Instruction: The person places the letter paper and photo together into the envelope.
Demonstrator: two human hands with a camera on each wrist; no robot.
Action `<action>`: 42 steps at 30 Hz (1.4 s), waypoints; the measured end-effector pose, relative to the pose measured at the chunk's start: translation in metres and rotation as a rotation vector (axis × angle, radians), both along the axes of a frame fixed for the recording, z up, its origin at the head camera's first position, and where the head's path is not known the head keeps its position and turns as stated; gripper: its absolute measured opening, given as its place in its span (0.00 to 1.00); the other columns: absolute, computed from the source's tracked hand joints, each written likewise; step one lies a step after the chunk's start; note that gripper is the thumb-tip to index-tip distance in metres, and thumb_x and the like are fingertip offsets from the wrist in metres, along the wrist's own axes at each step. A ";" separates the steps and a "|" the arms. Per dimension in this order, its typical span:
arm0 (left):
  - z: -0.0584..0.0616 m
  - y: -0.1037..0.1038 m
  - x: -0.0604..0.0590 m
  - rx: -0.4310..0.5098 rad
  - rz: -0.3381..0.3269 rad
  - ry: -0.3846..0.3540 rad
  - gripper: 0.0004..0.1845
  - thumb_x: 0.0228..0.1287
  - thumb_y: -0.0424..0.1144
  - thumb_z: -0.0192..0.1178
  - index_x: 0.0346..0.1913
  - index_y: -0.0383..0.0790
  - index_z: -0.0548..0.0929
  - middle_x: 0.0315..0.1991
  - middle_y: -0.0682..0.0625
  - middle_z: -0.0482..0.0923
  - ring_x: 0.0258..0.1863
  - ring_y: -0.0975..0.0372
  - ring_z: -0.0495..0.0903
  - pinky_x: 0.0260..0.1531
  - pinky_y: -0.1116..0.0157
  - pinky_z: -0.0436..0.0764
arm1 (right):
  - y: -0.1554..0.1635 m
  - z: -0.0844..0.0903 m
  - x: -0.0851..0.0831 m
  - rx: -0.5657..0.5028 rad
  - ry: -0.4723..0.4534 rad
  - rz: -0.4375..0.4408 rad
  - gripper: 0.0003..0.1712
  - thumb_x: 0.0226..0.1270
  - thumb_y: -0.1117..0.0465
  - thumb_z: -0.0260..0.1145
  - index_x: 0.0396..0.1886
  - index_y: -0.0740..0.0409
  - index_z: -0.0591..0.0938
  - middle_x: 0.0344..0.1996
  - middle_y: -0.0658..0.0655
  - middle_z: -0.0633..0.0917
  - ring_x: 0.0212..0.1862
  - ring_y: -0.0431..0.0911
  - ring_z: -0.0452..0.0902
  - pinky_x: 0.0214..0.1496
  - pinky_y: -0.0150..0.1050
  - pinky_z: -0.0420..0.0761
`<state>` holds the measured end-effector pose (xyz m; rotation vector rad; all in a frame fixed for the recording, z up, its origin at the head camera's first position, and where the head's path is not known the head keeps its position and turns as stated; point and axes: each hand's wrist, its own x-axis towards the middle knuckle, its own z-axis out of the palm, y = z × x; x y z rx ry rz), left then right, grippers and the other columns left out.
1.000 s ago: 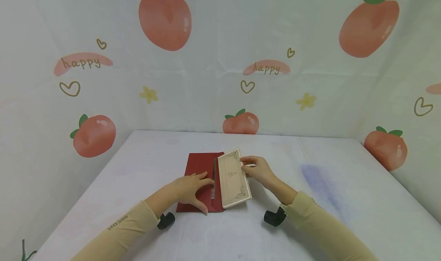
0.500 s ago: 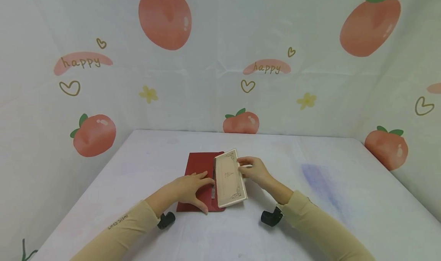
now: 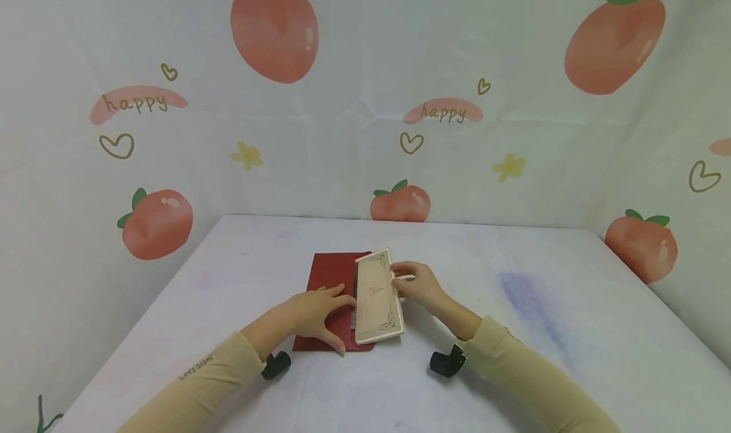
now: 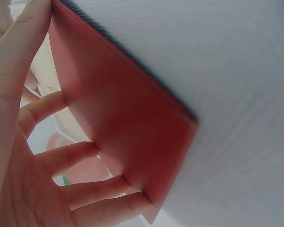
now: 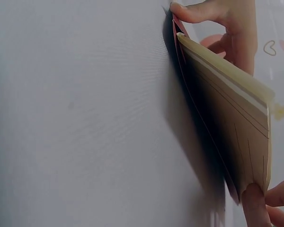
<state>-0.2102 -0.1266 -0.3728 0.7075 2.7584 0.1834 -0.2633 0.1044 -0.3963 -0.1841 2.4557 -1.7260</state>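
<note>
On the table lies a flat red folder (image 3: 333, 270) with a dark strip along its right part. My left hand (image 3: 308, 312) rests on it, fingers spread and fairly straight; the left wrist view has the fingertips along an edge of the red cover (image 4: 118, 109). A cream booklet (image 3: 378, 303) with ornate corner prints slants over the folder's right side. My right hand (image 3: 419, 285) pinches its right edge between thumb and fingers. In the right wrist view the booklet (image 5: 241, 118) stands tilted up, its far edge tucked against the red folder.
A white cloth (image 3: 491, 255) with a faint blue-violet patch covers the table. Behind it hangs a white curtain (image 3: 342, 153) printed with red fruit. Black wrist cameras sit under the left cuff (image 3: 276, 366) and the right cuff (image 3: 447, 362).
My right hand has moved left with the cream booklet, which now covers more of the red folder and its dark strip. The left hand has stayed in place.
</note>
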 end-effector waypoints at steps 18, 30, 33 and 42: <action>-0.001 0.000 0.000 -0.001 -0.005 0.009 0.44 0.37 0.68 0.68 0.62 0.60 0.68 0.70 0.43 0.60 0.66 0.38 0.63 0.57 0.41 0.71 | -0.007 -0.003 0.003 -0.017 0.015 -0.009 0.25 0.55 0.74 0.60 0.56 0.70 0.72 0.44 0.67 0.79 0.35 0.43 0.81 0.35 0.38 0.85; 0.001 0.000 0.000 -0.005 0.001 0.002 0.44 0.38 0.68 0.68 0.62 0.59 0.68 0.70 0.43 0.60 0.66 0.38 0.63 0.58 0.41 0.70 | -0.014 -0.003 0.006 -0.003 0.035 -0.024 0.25 0.55 0.75 0.60 0.55 0.72 0.73 0.43 0.68 0.80 0.37 0.47 0.83 0.36 0.38 0.85; 0.001 0.000 0.000 -0.008 0.000 0.003 0.44 0.38 0.68 0.68 0.62 0.60 0.68 0.70 0.43 0.60 0.66 0.39 0.63 0.57 0.41 0.70 | -0.016 -0.003 0.006 -0.002 0.045 -0.026 0.25 0.55 0.75 0.60 0.55 0.72 0.73 0.42 0.68 0.80 0.35 0.46 0.83 0.35 0.38 0.85; 0.000 0.000 0.000 -0.008 0.000 0.008 0.44 0.38 0.68 0.67 0.62 0.60 0.68 0.71 0.44 0.60 0.66 0.39 0.63 0.57 0.41 0.71 | -0.020 -0.001 0.007 0.004 0.046 -0.029 0.24 0.55 0.75 0.60 0.55 0.71 0.73 0.42 0.67 0.81 0.37 0.47 0.83 0.35 0.38 0.85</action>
